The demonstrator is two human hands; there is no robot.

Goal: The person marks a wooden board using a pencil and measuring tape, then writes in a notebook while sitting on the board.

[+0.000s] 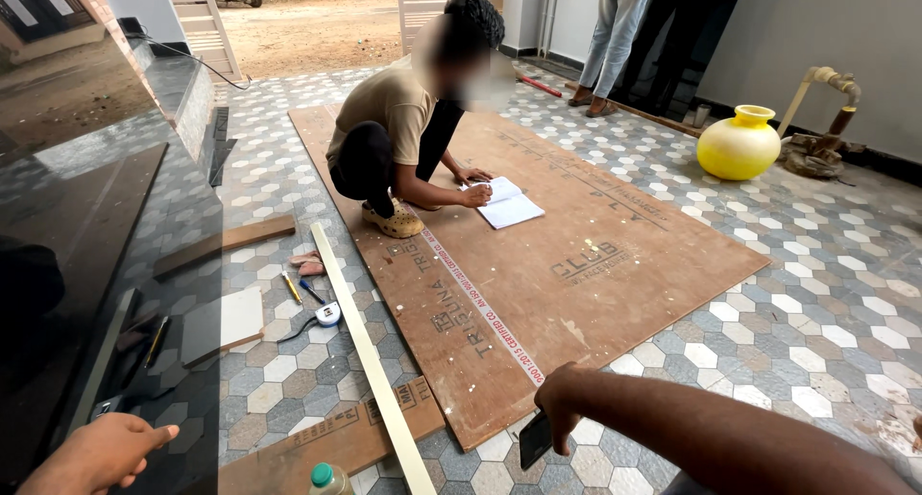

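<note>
Reaching down at the lower right of the view, the right hand (557,404) has its fingers closed around a small dark flat object (535,440), which hangs just past the near corner of a large brown plywood sheet (576,284) lying flat on the floor of hexagonal tiles (816,322); what the object is cannot be told. At the lower left, the left hand (96,454) rests on the edge of a glossy black counter (86,265) with its fingers loosely extended, gripping nothing. On the far half of the plywood another person (394,130) in a tan shirt squats, one hand pressed on an open white notebook (507,205) and the other writing in it. A long pale wooden strip (370,361) lies diagonally on the tiles just left of the sheet, its near end crossing a smaller piece of brown board (327,437). Beside the strip on the tiles lie a tape measure (328,313), a yellow pencil (291,288) and a blue pen (311,291), with a short wooden plank (226,243) farther left. A green-capped bottle (327,479) stands at the bottom edge. Well apart on the right, a round yellow pot (739,144) sits near a wall pipe (826,101), and the legs of two more people (615,44) show by the doorway beyond.
</note>
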